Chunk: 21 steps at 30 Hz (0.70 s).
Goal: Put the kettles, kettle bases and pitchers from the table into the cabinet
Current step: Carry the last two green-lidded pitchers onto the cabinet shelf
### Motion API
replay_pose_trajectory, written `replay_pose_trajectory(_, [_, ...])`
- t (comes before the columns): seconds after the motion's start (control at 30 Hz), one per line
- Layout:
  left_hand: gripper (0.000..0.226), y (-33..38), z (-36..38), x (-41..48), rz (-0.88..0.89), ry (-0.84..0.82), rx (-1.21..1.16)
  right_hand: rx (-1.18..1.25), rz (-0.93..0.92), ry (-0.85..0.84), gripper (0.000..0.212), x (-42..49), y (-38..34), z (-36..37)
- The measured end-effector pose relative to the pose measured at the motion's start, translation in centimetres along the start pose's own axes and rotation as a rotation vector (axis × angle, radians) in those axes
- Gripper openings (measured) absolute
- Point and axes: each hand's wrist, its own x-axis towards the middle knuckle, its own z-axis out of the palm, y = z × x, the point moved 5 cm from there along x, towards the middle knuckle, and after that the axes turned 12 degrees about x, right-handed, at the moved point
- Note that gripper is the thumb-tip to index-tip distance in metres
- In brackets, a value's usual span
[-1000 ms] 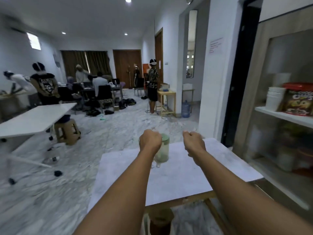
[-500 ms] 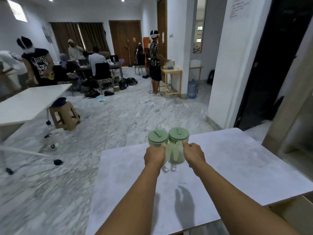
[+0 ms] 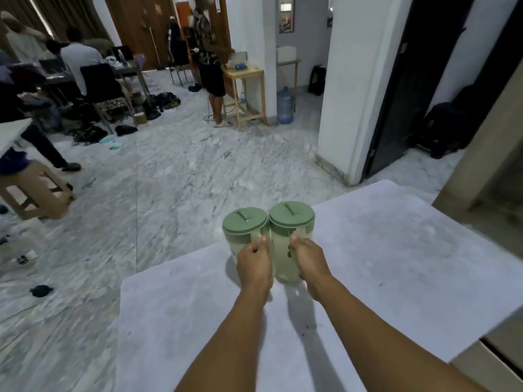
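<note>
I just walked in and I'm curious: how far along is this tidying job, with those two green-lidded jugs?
Nearly done, it seems. The table shows no kettles or bases, only two pitchers. In hand: the left hand grips the left pitcher by its handle and the right hand grips the right pitcher, side by side. Left: carrying both to the cabinet, of which only an edge shows at the right. What it already holds cannot be seen.

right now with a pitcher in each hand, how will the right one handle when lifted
The right pitcher looks like thin translucent plastic with no liquid line showing, so probably light and rigid. The right hand grips its handle, so it should hang steady. It is tall and touches the left pitcher, so they may knock together. Its green lid might be loose.
</note>
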Motion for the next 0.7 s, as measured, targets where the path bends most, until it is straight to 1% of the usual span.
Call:
replay_pose_trajectory(0.1, [0.036,3.2,-1.5,-0.9,0.117,-0.068,0.013,0.047,-0.055,0.122,0.03,-3.8,-2.5,-1.8])
replay_pose_trajectory(0.2, [0.03,7.6,-2.2,-6.1,0.244,-0.185,-0.005,0.108,-0.147,0.267,0.037,-9.7,-5.2,-5.2])
replay_pose_trajectory(0.3, [0.034,11.8,-2.2,-13.9,0.378,-0.337,-0.061,0.141,-0.209,0.434,0.05,-16.4,-7.8,-9.8])
replay_pose_trajectory(0.4, [0.033,15.6,-0.8,-21.8,0.525,-0.505,-0.097,0.17,-0.314,0.622,0.055,-23.2,-10.9,-15.4])
replay_pose_trajectory(0.5, [0.03,18.5,2.1,-29.8,0.627,-0.699,-0.124,0.194,-0.404,0.817,0.054,-30.3,-13.2,-21.6])
replay_pose_trajectory(0.7, [0.032,21.1,8.1,-46.8,0.839,-0.989,-0.173,0.228,-0.492,1.11,0.055,-42.7,-14.0,-35.0])
